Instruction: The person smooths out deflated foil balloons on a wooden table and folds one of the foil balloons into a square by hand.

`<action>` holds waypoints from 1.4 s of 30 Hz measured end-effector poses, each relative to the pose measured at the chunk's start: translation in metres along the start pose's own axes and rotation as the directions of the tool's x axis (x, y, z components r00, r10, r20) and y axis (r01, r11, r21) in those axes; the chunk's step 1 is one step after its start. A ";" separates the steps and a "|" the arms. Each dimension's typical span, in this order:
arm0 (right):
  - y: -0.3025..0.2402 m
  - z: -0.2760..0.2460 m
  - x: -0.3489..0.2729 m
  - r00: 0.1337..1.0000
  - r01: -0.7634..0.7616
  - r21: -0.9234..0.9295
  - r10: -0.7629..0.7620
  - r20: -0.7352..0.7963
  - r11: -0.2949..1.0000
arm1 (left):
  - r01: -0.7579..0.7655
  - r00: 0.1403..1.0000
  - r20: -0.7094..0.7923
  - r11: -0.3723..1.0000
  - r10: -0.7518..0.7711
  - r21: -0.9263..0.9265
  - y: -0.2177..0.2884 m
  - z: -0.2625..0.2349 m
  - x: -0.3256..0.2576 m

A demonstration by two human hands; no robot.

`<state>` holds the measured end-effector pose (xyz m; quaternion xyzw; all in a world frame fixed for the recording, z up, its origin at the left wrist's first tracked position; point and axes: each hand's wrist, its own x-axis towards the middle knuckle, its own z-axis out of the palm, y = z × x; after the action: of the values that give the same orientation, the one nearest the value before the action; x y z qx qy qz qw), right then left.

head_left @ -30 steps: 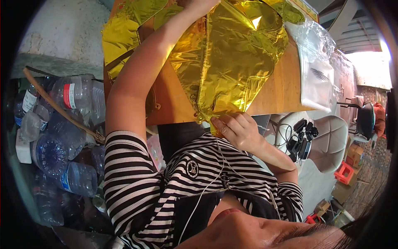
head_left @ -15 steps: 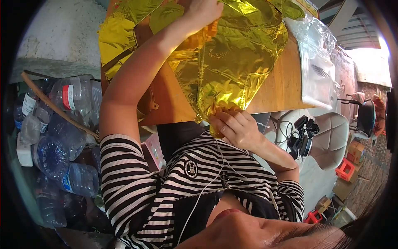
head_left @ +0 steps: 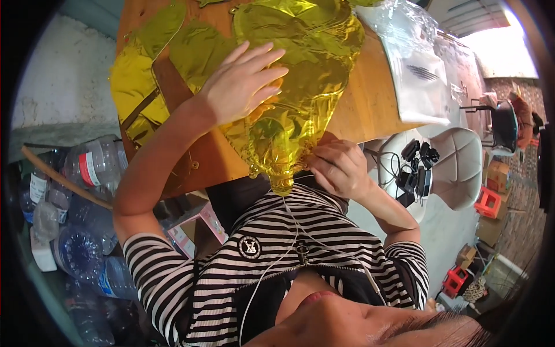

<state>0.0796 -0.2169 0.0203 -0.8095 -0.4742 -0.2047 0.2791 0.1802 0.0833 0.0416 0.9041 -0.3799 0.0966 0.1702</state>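
Observation:
A shiny gold foil balloon (head_left: 300, 69), wrinkled and flat, lies along the table with its narrow tail (head_left: 281, 184) hanging over the near edge. My left hand (head_left: 243, 84) is open, fingers spread, resting over the balloon's left part. At the balloon's lower right edge, close to the tail, my right hand (head_left: 341, 168) is closed with its fingertips on the foil; the exact pinch is partly hidden. More gold foil pieces (head_left: 139, 87) lie at the table's left side.
The wooden table (head_left: 370, 98) carries clear plastic bags (head_left: 422, 81) on its right. Plastic bottles (head_left: 81, 254) crowd the left, with a curved stick (head_left: 63, 176) across them. Black devices with cables (head_left: 413, 173) sit on a pale chair (head_left: 457, 168). A pink box (head_left: 199, 228) stands below the table edge.
My left hand has come nearer and opened from a closed grip onto the foil. My right hand has shifted from the balloon's tail to the edge just right of it.

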 end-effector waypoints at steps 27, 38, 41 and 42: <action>0.065 -0.009 0.059 0.930 -0.366 -0.057 0.367 0.021 0.929 | 0.161 0.984 -0.085 0.987 -0.159 0.014 0.005 0.035 -0.027; 0.059 0.010 0.047 0.958 -0.276 0.011 0.274 0.082 0.961 | 0.198 0.979 -0.049 0.980 -0.197 0.025 0.008 0.033 -0.028; 0.058 0.011 0.046 0.958 -0.277 -0.005 0.277 0.075 0.961 | 0.201 0.978 -0.057 0.979 -0.199 0.025 0.009 0.033 -0.027; 0.058 0.011 0.046 0.957 -0.280 -0.011 0.280 0.075 0.960 | 0.202 0.978 -0.061 0.979 -0.200 0.022 0.009 0.033 -0.027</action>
<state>0.1529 -0.2026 0.0246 -0.8757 -0.3649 -0.1324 0.2873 0.1561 0.0824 0.0050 0.9370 -0.2801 0.1106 0.1772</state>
